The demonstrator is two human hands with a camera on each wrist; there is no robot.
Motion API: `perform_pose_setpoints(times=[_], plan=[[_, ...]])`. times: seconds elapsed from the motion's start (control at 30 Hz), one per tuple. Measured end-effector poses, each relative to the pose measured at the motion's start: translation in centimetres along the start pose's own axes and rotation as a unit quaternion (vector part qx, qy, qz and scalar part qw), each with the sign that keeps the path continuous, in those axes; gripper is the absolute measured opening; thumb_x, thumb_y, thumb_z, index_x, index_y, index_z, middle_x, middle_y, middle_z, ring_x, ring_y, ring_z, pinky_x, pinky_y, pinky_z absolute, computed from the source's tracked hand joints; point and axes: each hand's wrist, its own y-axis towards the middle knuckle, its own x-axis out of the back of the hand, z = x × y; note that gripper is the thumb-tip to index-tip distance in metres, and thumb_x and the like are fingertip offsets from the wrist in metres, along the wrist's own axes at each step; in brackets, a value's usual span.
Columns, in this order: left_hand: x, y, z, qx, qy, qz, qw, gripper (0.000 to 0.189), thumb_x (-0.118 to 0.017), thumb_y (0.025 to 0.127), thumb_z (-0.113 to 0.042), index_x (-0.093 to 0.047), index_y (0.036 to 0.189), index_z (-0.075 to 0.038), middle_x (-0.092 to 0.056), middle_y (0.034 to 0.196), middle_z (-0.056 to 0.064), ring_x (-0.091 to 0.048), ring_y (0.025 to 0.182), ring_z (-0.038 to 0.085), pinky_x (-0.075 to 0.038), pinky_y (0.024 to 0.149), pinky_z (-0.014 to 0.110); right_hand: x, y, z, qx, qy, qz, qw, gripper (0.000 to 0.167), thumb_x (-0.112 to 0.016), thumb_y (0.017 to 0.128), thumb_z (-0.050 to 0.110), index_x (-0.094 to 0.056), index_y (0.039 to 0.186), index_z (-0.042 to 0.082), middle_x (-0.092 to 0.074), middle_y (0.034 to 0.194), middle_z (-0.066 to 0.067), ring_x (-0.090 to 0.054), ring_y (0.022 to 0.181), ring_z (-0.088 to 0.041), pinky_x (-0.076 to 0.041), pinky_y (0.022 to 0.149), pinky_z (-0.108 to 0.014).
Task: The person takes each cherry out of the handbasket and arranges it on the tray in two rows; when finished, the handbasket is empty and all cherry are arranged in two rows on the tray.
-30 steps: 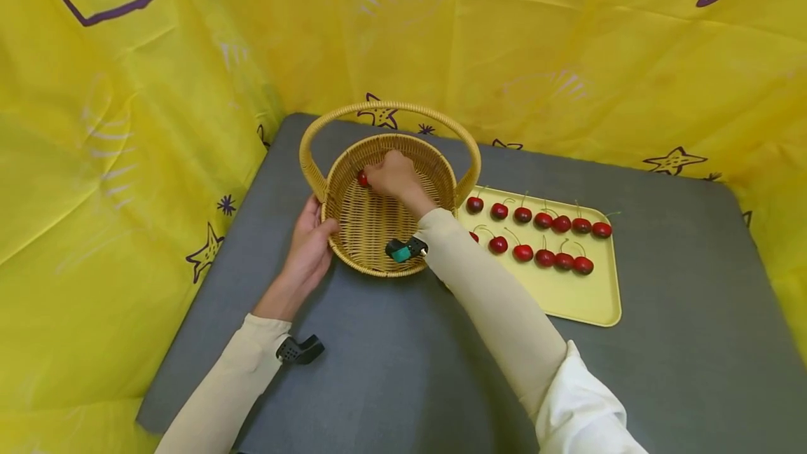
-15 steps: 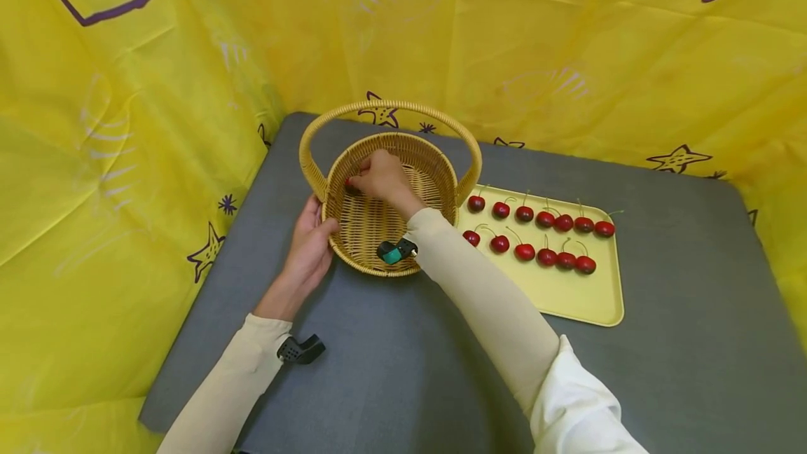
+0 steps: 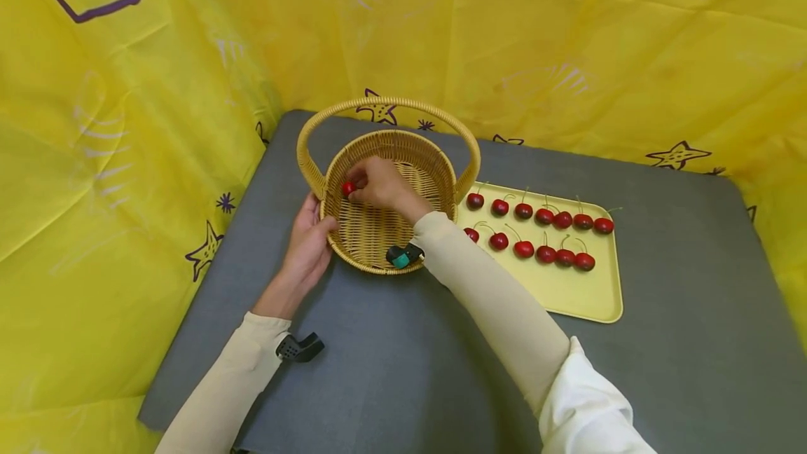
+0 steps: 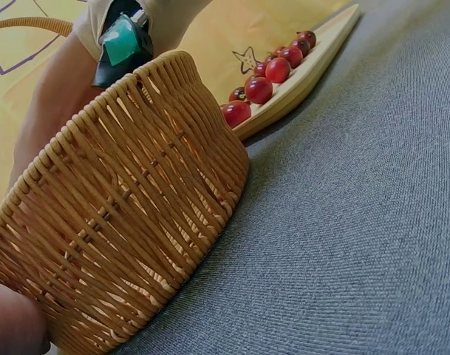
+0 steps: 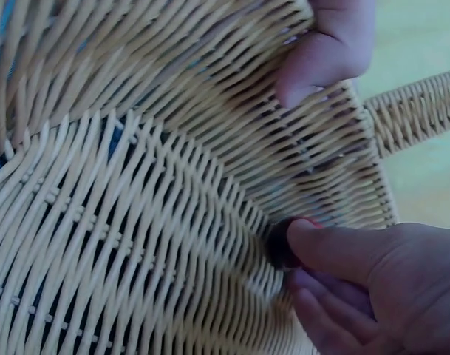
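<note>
A woven basket (image 3: 372, 240) with a tall arched handle stands on the grey table. My left hand (image 3: 309, 244) holds its left side, thumb over the rim and fingers along the outer wall; in the right wrist view that thumb (image 5: 302, 81) hooks inside. Reaching into the basket, my right hand (image 3: 381, 184) has a dark red cherry (image 3: 349, 188) at its fingertips, low by the left inner wall. The right wrist view shows thumb and fingers pinching this cherry (image 5: 281, 244). The left wrist view shows mostly the basket's outer wall (image 4: 128, 200).
Right of the basket lies a pale yellow tray (image 3: 586, 300) bearing two rows of stemmed cherries (image 3: 523, 211). Part of the tray is hidden behind the right sleeve (image 3: 492, 293). A yellow patterned cloth (image 3: 536, 54) hangs behind the table and along its left side.
My right hand has moved left and slightly toward me inside the basket, bringing the cherry to the left inner wall. The left hand stays on the rim.
</note>
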Motion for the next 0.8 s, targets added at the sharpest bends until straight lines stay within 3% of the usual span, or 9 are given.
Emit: perform_pose_setpoints(times=[0.5,0.67,0.8], plan=[[-0.2,0.0,-0.1,0.001,-0.001,-0.001,1.0000,0.086,-0.032,0.089,0.025,-0.017,0.168,-0.006,-0.025,0.173,0.008,-0.022,0.160,0.025,-0.020,0.129,0.045,-0.3,0.4,0.5,0.059,-0.091,0.006,0.9941,0.034,-0.080,0.095,0.014,-0.074,0.127,0.003,-0.074,0.119,-0.009,-0.066,0.108,-0.019,-0.054,0.096,-0.030],[-0.2,0.0,-0.1,0.004,0.003,0.000,1.0000,0.086,-0.033,0.090,0.024,-0.015,0.168,-0.007,-0.023,0.174,0.007,-0.022,0.159,0.021,-0.018,0.130,0.044,0.5,-0.4,0.5,0.082,-0.075,-0.003,0.9939,0.028,-0.079,0.095,0.013,-0.077,0.123,0.005,-0.076,0.114,-0.007,-0.068,0.105,-0.017,-0.054,0.093,-0.029],[0.0,-0.1,-0.1,0.007,0.007,-0.004,0.9999,0.086,-0.033,0.090,0.024,-0.014,0.168,-0.007,-0.022,0.174,0.007,-0.022,0.159,0.019,-0.018,0.130,0.043,1.7,-2.4,0.6,0.109,-0.015,-0.007,0.9939,0.030,-0.078,0.097,0.016,-0.077,0.125,0.007,-0.078,0.116,-0.004,-0.073,0.106,-0.016,-0.057,0.091,-0.026]])
